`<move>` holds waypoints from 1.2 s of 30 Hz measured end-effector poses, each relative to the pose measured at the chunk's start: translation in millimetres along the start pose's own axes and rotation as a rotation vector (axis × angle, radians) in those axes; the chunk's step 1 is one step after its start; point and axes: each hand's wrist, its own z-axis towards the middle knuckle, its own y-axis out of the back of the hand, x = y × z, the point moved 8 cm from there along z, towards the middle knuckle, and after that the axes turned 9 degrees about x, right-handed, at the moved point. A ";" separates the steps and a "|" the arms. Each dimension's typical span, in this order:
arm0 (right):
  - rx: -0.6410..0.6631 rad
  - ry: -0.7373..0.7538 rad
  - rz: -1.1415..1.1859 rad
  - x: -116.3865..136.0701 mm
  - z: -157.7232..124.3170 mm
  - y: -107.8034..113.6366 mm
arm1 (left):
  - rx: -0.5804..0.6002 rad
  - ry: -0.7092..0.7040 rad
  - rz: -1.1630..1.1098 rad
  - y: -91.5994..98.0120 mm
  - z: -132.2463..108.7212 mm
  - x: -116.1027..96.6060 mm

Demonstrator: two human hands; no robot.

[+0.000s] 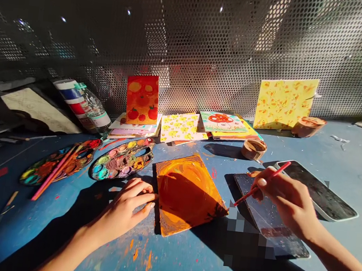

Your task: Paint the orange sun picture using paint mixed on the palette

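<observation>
An orange painted board [187, 194] lies tilted on the paint-spattered blue table [116, 258], half in shadow. My left hand [124, 209] rests flat beside it, fingertips touching the board's left edge and holding nothing. My right hand [285, 202] is shut on a thin red paintbrush [281, 169], whose tip points down to the left. Under that hand lies a dark tablet [267, 209], and a second dark tablet or phone [320, 191] lies beyond it to the right. The brush tip is above the first tablet's glass and shows no contact.
Two paint palettes [122, 160] lie left of the board, one holding brushes [55, 174]. Painted cards [180, 127] and a yellow canvas [284, 103] stand or lie at the back, with a plastic bottle [89, 105], small cups [253, 149], and a perforated metal screen [210, 39] behind.
</observation>
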 end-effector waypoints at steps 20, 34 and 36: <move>-0.107 -0.034 0.005 -7.2 0.9 3.9 | 0.010 0.050 0.052 1.6 -3.7 -1.0; -0.042 -0.071 -0.021 -15.2 10.0 -2.7 | -0.006 0.058 0.059 4.0 -4.5 -1.9; -0.049 -0.071 -0.058 -14.5 10.5 -2.4 | 0.000 0.053 0.048 3.6 -4.4 -1.5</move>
